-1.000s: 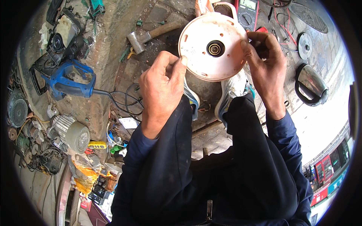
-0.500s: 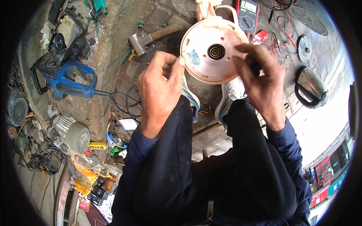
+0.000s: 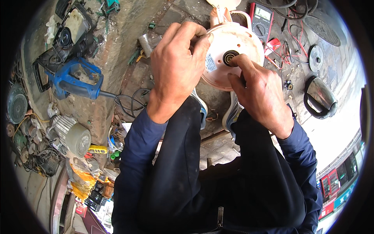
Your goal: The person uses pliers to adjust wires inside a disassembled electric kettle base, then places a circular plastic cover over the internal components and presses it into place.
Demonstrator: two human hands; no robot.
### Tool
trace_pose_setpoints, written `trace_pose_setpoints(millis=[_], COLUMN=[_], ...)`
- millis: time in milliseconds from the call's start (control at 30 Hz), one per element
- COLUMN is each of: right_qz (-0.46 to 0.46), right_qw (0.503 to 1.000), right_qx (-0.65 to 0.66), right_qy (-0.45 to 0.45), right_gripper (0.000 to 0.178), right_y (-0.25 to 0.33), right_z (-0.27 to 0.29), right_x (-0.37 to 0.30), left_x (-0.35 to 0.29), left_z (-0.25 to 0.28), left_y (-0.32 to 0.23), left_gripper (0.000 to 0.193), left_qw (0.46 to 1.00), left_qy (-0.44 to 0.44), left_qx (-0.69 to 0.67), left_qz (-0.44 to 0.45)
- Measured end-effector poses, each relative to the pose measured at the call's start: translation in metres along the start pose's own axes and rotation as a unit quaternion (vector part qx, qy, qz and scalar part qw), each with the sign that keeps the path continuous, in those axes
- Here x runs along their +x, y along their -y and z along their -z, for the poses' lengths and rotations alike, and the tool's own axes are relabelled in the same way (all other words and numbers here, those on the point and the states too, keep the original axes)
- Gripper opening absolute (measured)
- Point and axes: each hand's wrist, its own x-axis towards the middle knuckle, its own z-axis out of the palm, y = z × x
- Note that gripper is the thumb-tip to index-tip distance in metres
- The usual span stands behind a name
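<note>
A pale pink electric kettle (image 3: 218, 80) is turned with its round base facing me, its handle and raised lid beyond. A black ring-shaped connector sits mid-base, beside a small label. My left hand (image 3: 177, 58) is at the kettle's left rim, thumb and forefinger curled together against it; the other fingertips are hidden. At the connector, the forefinger of my right hand (image 3: 261, 87) touches the rings. Its thumb stands apart below, over the base, and nothing shows between them. Both shoes are just under the kettle.
A red multimeter (image 3: 261, 19) with leads lies beyond the kettle. On the right are a metal kettle body (image 3: 321, 95) and a round disc (image 3: 316, 57). A hammer head (image 3: 146, 45) shows beside my left hand. At left lie a blue power tool (image 3: 76, 80) and a grey motor (image 3: 74, 136).
My right forefinger has moved from the base's right side to the central connector. My left hand has shifted up and right along the rim, covering most of the hammer.
</note>
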Motion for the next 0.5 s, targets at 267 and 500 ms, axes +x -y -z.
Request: trace_pose_setpoints(millis=[267, 500], right_qz=[0.017, 0.047], right_qw=[1.000, 0.999], right_qx=[0.009, 0.008], right_qy=[-0.007, -0.006], right_gripper=[0.018, 0.015], right_y=[-0.0004, -0.0042], right_z=[0.0003, 0.0026], right_x=[0.0024, 0.0081], left_x=[0.0018, 0.0014], left_z=[-0.0018, -0.0020], left_y=[0.0054, 0.0060], left_gripper=[0.010, 0.009], left_qw=[1.000, 1.000], left_qy=[0.000, 0.002], left_qx=[0.003, 0.002], left_qz=[-0.020, -0.022])
